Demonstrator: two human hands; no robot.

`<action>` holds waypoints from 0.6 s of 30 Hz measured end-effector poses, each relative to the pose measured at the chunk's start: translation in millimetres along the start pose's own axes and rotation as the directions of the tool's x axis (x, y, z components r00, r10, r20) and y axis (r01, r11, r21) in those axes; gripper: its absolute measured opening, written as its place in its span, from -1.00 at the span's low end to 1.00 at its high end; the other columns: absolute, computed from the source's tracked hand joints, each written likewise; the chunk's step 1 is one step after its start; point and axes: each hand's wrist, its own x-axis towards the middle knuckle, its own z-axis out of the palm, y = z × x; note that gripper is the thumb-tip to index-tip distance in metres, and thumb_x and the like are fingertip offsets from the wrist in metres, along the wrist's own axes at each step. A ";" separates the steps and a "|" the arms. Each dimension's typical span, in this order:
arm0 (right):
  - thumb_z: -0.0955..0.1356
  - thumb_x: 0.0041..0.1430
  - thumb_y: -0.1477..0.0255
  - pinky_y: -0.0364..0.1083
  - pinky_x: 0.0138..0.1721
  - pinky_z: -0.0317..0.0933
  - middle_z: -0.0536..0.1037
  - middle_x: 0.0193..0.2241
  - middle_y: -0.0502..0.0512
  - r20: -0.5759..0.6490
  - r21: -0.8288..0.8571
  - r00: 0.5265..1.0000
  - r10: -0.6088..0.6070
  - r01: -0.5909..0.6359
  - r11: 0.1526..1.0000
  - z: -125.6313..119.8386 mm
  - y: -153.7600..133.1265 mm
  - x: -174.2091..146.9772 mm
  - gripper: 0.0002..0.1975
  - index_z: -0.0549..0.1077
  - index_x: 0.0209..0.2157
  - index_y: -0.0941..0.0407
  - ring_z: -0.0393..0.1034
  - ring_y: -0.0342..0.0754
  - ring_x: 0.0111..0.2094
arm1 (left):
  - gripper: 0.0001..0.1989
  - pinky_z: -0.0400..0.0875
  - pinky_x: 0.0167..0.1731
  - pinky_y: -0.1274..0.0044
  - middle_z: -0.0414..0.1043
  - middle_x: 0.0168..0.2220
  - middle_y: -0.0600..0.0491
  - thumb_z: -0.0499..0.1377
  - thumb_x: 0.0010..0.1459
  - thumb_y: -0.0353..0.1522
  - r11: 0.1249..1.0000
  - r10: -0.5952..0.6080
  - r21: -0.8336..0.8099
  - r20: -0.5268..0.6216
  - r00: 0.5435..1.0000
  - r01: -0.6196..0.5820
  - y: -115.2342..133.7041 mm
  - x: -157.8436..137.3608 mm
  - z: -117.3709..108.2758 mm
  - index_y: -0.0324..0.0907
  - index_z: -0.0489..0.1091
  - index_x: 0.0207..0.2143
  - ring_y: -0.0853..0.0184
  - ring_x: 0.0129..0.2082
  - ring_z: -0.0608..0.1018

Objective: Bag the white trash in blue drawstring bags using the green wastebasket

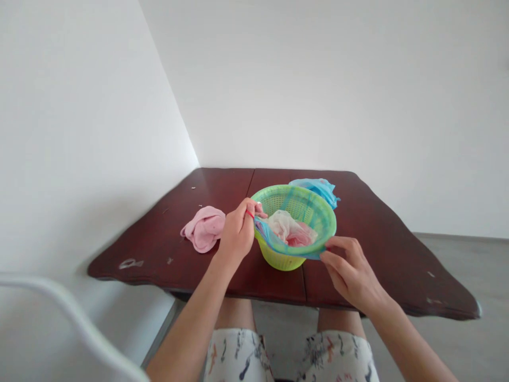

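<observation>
A green basket (296, 225) stood on the dark desk (377, 239), near the front edge and almost straight before the person. A thin blue bag (278, 245) was pulled over its near rim, and part of the same blue film hung out behind the far rim. Inside lay crumpled white and pink plastic (292, 231).

The left hand (237, 231) was at the left side of the rim. Its grip was pressed together, pinching the edge of the bag there; something thin and red showed between the fingers, but I could not tell what it was. The right hand (350, 268) was at the near right of the rim, slightly lower and closer to the body. Its thumb and forefinger were closed on the blue edge where it left the basket.

So the stretched edge of the bag ran between the two grips, from left and a little farther away to right and nearer, along the front curve of the rim. Both hands touched the bag, and neither was clearly closer than the other. The basket lay between them, slightly beyond the line that joined them.

A pink cloth (204, 228) lay bunched on the desk just left of the left hand, apart from the basket.
</observation>
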 end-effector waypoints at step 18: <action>0.41 0.65 0.44 0.13 -0.08 0.44 0.65 -0.13 0.13 -0.070 -0.018 0.961 0.268 -0.269 0.963 -0.4 40.3 -24.6 -0.74 0.45 0.26 0.01 0.56 0.14 -0.16 | -0.31 0.48 0.38 0.19 0.61 0.35 -0.21 0.10 0.59 0.31 0.993 0.024 -0.115 -0.113 0.993 -0.037 -47.0 19.3 -1.0 -0.09 0.56 0.14 -0.01 0.36 0.63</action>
